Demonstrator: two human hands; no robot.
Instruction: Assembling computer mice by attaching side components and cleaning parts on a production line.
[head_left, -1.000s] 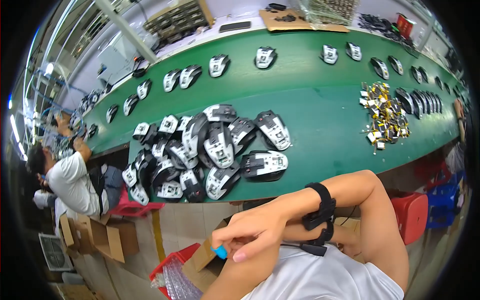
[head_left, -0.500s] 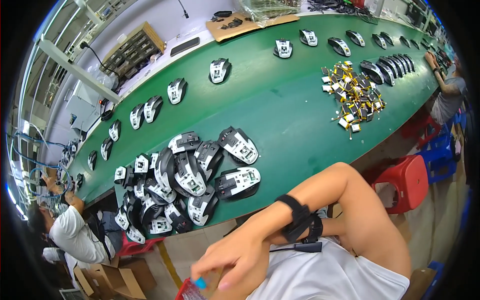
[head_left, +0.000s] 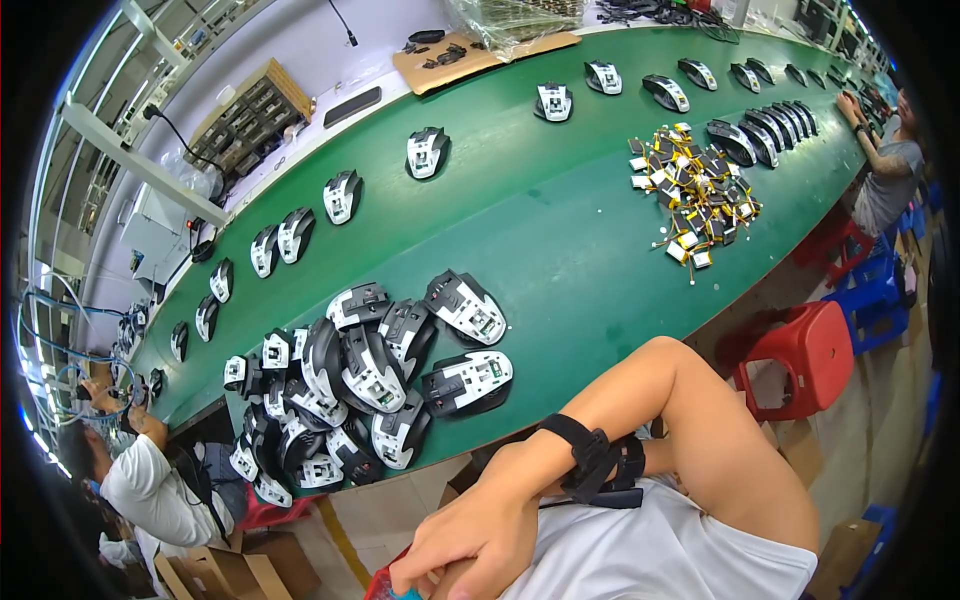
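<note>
Arms folded, a worker held the right hand [head_left: 475, 535] over the left arm, its fingers loosely bent and no part visible in it. The left hand was tucked behind the right arm, its grip impossible to make out. Over the last second the view had swung rightward and the right hand had sunk, its blue finger cot [head_left: 405, 594] now clipped by the lower edge; the goods on the bench [head_left: 560, 260] lay as before — untouched by either hand.

Just ahead of the right hand lay a single black-and-white mouse shell [head_left: 468, 382], beside a jumbled heap of shells [head_left: 375, 365] ahead and to its left. The raised right elbow [head_left: 672, 352] hid a stretch of bench edge; a red stool [head_left: 815, 350] stood to its right.

Farther ahead and right of the hands sat a pile of small yellow-taped packs [head_left: 690, 190], with a packed row of shells [head_left: 780, 133] beyond — and, across the bench, a spaced line of shells [head_left: 428, 153]. Co-workers sat far left [head_left: 150, 490] and far right [head_left: 885, 175].
</note>
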